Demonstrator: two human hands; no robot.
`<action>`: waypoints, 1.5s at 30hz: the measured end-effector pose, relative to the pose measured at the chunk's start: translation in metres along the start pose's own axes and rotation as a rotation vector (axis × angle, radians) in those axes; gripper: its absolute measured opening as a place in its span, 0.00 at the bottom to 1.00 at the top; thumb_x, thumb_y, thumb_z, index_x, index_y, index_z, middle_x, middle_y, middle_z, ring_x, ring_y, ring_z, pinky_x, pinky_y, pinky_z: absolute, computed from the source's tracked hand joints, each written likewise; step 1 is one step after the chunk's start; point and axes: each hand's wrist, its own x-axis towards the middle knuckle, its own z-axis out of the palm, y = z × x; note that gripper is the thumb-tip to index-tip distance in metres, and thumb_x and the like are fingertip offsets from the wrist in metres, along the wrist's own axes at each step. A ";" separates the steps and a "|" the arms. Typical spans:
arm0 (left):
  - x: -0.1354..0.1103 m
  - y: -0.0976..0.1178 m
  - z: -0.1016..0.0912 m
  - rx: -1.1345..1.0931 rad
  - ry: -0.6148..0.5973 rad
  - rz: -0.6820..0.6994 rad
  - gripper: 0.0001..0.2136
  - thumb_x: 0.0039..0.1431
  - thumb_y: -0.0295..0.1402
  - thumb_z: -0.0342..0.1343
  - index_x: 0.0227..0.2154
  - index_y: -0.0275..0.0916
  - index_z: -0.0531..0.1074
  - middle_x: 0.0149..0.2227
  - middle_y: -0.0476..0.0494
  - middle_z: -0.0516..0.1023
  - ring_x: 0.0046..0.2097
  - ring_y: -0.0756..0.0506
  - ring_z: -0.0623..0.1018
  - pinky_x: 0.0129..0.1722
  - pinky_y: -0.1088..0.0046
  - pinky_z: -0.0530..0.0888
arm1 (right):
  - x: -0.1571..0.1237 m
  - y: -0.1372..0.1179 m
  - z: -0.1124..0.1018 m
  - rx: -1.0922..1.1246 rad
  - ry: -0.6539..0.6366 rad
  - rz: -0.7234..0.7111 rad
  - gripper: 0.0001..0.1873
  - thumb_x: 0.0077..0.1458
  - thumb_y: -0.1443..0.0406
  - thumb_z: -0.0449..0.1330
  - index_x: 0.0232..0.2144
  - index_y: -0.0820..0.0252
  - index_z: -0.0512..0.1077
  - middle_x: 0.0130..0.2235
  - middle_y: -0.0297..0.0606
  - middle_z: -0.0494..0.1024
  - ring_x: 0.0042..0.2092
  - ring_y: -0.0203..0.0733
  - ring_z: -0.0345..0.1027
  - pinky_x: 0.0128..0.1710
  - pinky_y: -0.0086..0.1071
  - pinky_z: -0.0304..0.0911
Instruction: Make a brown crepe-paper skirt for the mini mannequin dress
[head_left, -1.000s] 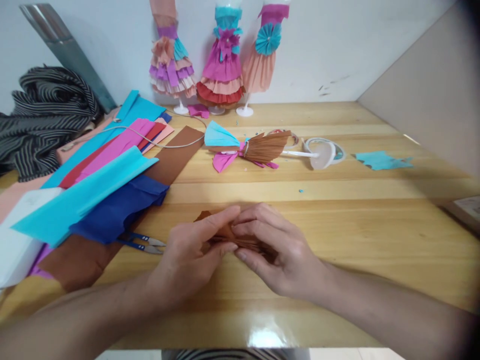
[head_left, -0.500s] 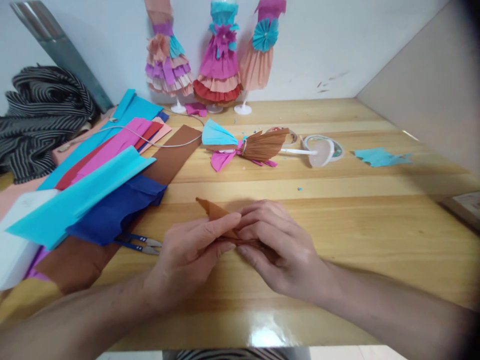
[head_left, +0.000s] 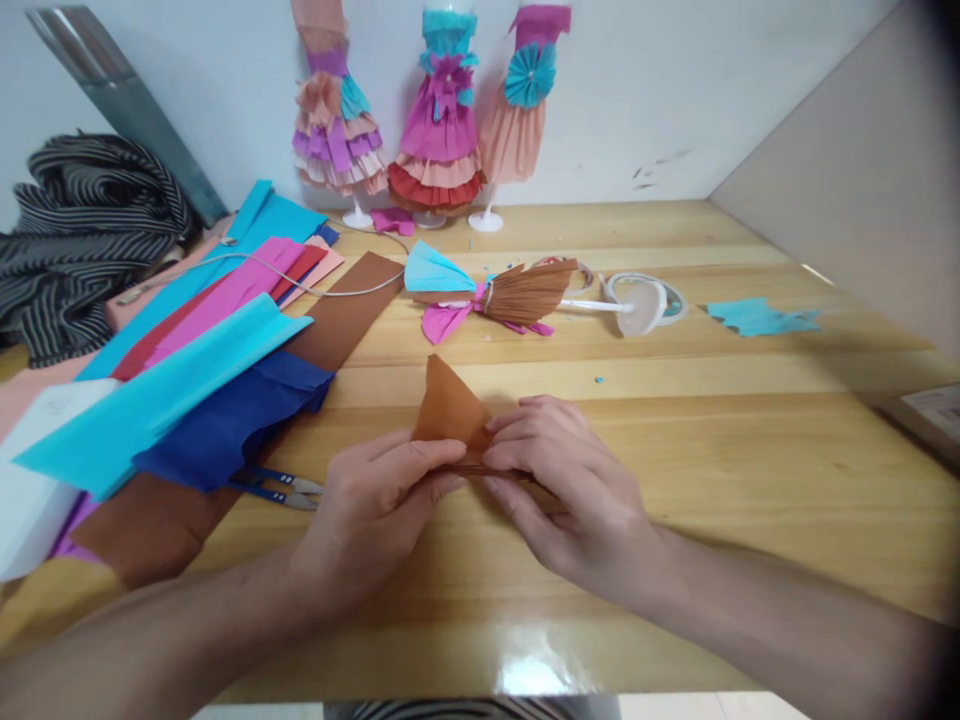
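My left hand (head_left: 371, 515) and my right hand (head_left: 574, 490) meet at the middle of the wooden table (head_left: 675, 450), both pinched on a folded piece of brown paper (head_left: 450, 412). One corner of the paper stands up as a triangle above my fingers. The rest of it lies flat under my right fingers. Small blue scissors (head_left: 281, 487) lie just left of my left hand.
Sheets of coloured paper (head_left: 187, 370) are spread over the left side. A paper-dressed doll (head_left: 495, 293) lies behind my hands, near a roll of tape (head_left: 649, 300) and a turquoise scrap (head_left: 761, 317). Three dressed dolls (head_left: 439, 130) stand at the wall. Striped cloth (head_left: 82, 230) is far left.
The brown paper's free corner has lifted from flat under my fingers to standing upright. My hands have stayed in place, pinching it.
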 end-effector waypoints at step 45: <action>0.005 -0.013 -0.006 -0.363 -0.219 -0.461 0.07 0.48 0.28 0.62 0.33 0.39 0.77 0.31 0.48 0.82 0.33 0.47 0.81 0.35 0.74 0.78 | 0.001 0.007 -0.003 -0.036 -0.012 0.014 0.05 0.54 0.72 0.58 0.31 0.58 0.68 0.27 0.36 0.75 0.37 0.44 0.71 0.43 0.44 0.64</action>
